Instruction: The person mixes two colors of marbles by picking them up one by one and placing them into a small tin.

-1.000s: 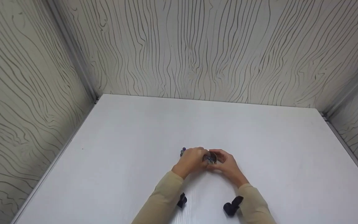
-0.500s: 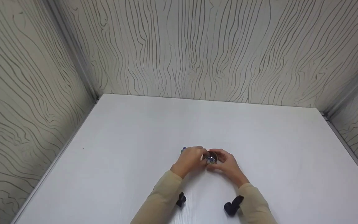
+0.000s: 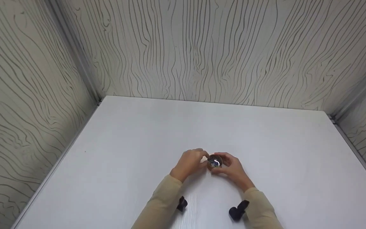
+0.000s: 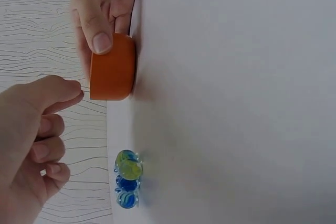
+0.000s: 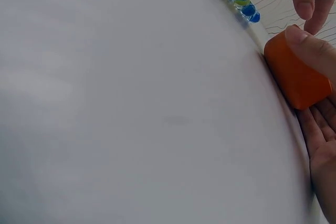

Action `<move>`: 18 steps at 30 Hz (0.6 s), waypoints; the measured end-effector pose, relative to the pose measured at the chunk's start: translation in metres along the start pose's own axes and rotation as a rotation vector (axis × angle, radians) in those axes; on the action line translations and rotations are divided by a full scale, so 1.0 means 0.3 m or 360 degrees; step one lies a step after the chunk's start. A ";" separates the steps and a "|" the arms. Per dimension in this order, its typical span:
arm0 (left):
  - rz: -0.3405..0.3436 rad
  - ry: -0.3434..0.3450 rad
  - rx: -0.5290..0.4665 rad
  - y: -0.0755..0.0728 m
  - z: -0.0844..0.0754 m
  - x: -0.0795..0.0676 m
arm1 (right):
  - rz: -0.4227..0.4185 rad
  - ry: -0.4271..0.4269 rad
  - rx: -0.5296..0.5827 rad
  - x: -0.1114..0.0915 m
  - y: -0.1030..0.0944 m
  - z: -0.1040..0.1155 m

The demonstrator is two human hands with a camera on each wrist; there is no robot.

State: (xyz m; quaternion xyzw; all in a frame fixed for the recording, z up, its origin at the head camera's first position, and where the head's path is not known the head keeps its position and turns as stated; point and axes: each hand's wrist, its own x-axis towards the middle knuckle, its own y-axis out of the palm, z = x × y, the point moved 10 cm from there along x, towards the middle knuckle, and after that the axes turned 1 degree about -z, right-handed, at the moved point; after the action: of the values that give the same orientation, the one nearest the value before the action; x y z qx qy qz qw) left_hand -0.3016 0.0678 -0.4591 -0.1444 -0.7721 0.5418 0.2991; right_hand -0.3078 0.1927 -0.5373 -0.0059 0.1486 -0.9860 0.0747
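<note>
A small orange bowl (image 4: pixel 113 74) stands on the white table; from above, its shiny inside (image 3: pixel 215 161) shows something blue. My right hand (image 3: pixel 233 169) holds it, thumb on the near side and fingers round the far side. Just left of the rim is my left hand (image 3: pixel 187 163), index finger reaching toward the bowl and the other fingers loosely curled, with nothing seen in its grasp. Several blue and yellow-green glass marbles (image 4: pixel 127 174) lie close together on the table beside the bowl, in both wrist views. In the head view the left hand hides them.
The white table (image 3: pixel 138 133) reaches back to a wood-grain panel (image 3: pixel 176 57), with similar panels at both sides. Black wrist devices (image 3: pixel 238 210) sit at the inner side of both sleeves.
My left hand has drawn slightly left, off the bowl's rim, so more of the bowl shows. The marbles that peeked out past it are now hidden in the head view. The right hand stays put.
</note>
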 end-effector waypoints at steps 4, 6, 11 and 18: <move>-0.0048 0.0024 0.0012 -0.011 0.008 -0.006 | -0.0019 0.0021 0.0014 0.000 -0.002 -0.002; -0.0055 0.0022 0.0010 -0.016 0.013 -0.009 | -0.0027 0.0035 0.0016 0.000 -0.002 -0.004; -0.0023 -0.0028 -0.0025 -0.018 0.035 -0.016 | -0.0033 0.0043 -0.0030 -0.001 -0.002 -0.007; 0.0023 -0.0122 -0.0060 -0.017 0.068 -0.022 | -0.0021 0.0025 -0.0068 -0.004 -0.001 -0.004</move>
State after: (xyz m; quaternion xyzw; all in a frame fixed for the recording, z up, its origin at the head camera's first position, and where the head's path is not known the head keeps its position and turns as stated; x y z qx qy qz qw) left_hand -0.3085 0.0470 -0.4611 -0.1349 -0.7920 0.5344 0.2625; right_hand -0.3066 0.1935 -0.5382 -0.0008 0.1701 -0.9831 0.0671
